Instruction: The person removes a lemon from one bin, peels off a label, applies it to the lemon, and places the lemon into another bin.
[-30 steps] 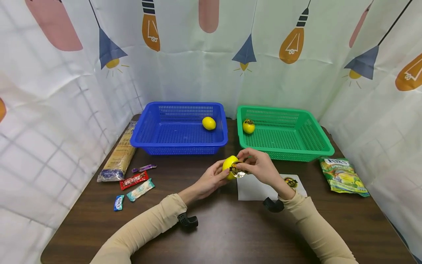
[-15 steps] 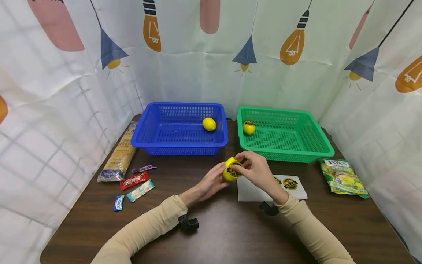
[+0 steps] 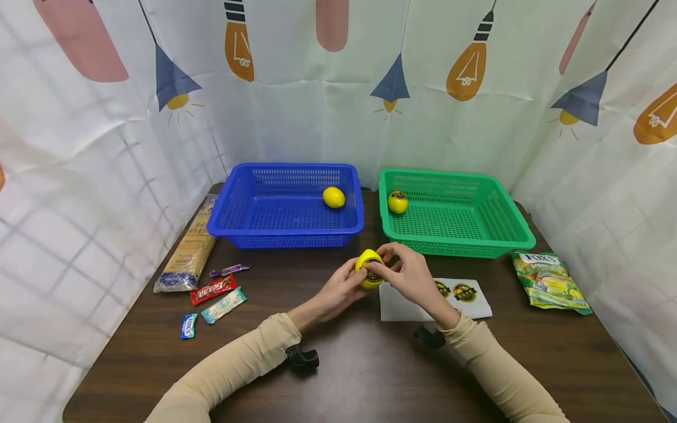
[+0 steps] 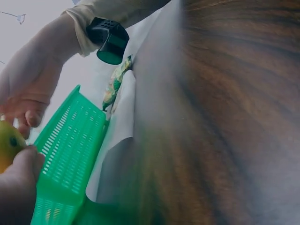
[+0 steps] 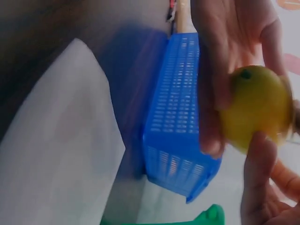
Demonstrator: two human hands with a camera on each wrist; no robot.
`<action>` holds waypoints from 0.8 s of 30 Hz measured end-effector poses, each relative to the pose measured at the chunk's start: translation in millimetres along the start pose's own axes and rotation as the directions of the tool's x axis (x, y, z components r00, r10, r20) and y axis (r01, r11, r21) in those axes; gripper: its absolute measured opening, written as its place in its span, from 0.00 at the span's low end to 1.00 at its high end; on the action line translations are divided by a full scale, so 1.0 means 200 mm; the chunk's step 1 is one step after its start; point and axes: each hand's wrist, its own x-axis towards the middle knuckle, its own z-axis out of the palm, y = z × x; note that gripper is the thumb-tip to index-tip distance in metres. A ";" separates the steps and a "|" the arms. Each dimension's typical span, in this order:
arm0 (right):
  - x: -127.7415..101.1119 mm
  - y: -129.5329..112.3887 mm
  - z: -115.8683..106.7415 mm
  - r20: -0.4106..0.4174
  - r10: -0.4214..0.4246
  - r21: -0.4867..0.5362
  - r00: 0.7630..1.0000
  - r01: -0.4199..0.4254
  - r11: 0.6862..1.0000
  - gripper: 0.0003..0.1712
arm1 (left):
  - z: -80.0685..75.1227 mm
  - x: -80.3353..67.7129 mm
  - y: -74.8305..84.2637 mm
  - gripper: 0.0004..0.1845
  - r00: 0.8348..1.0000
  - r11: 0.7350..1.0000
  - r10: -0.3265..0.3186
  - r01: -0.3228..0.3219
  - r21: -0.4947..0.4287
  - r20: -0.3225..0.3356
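A yellow lemon [image 3: 366,258] is held between both hands above the middle of the table. My left hand [image 3: 335,294] grips its left side, the thumb in front. A round black-and-gold sticker [image 3: 372,275] lies on the lemon, with my right thumb pressing on it. The other fingers of my right hand [image 3: 415,279] are curled at the lemon's right side, partly hidden. In the right wrist view, the lemon [image 5: 255,105] shows a dark stem end. Below my right hand lies a white sticker sheet [image 3: 402,306] bearing similar round stickers.
A blue basket [image 3: 285,239] with one plain lemon [image 3: 334,197] stands behind. Right of it, a green basket [image 3: 460,248] contains a stickered lemon [image 3: 398,202]. Wrapped snacks [image 3: 214,289] and a long packet [image 3: 187,249] lie left; a FOX'S candy bag [image 3: 551,283] lies right.
A second ago the sticker partly stood off the lemon, pinched by my right hand. Now it lies against the peel under my right thumb, and the lemon has turned slightly.
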 end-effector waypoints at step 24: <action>0.07 0.04 -0.03 0.393 0.098 0.234 0.915 -0.202 0.951 0.33 | -0.04 -0.01 0.07 0.33 0.997 0.992 -0.046 0.040 0.118 0.055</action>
